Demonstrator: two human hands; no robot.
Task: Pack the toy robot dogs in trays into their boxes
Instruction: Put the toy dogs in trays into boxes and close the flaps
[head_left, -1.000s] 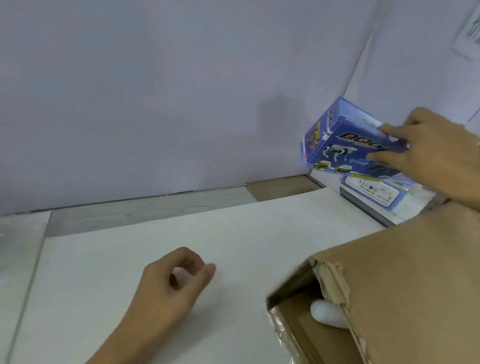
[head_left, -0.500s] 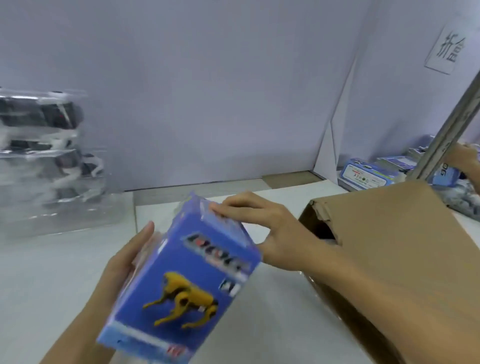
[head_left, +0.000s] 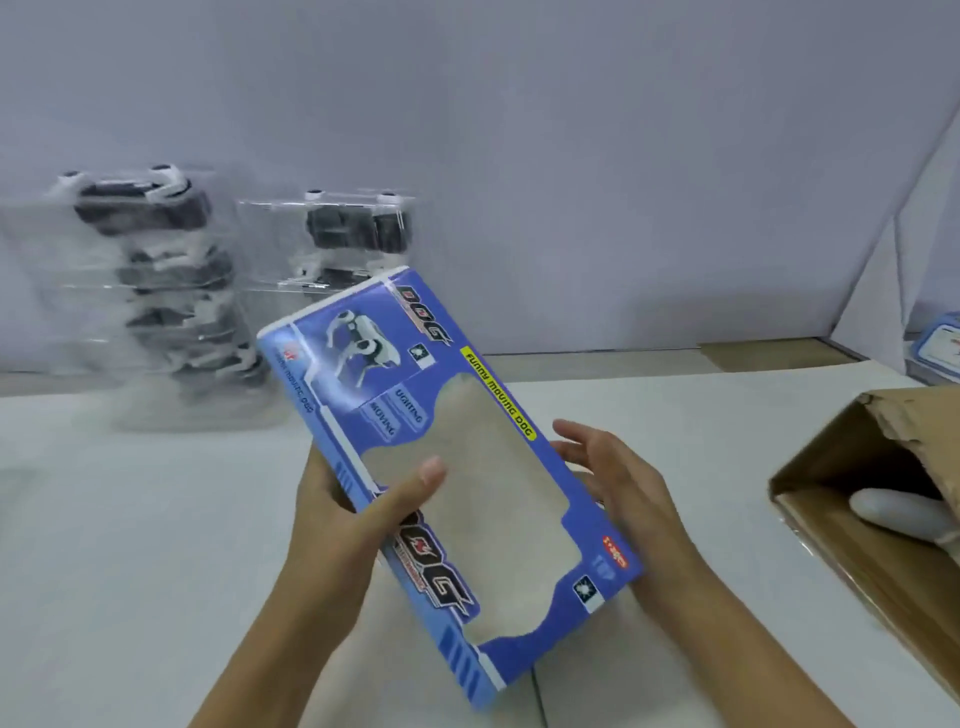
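Observation:
A blue toy dog box (head_left: 447, 467) with a clear window on its front is tilted above the white table, window side facing me. My left hand (head_left: 343, 514) grips its left edge, thumb across the window. My right hand (head_left: 618, 478) supports the right edge with straight fingers behind the box. Two stacks of clear trays holding black and white robot dogs stand at the back: one at the far left (head_left: 150, 291), one (head_left: 348, 234) just behind the box.
An open brown cardboard carton (head_left: 883, 519) lies on its side at the right, a white object (head_left: 898, 514) inside it. Another blue box (head_left: 940, 348) shows at the right edge. A grey wall runs behind the white table (head_left: 130, 545).
The box came from the right back corner to the middle, into both hands. It has been turned from its yellow-dog side to its window front. The view swung left.

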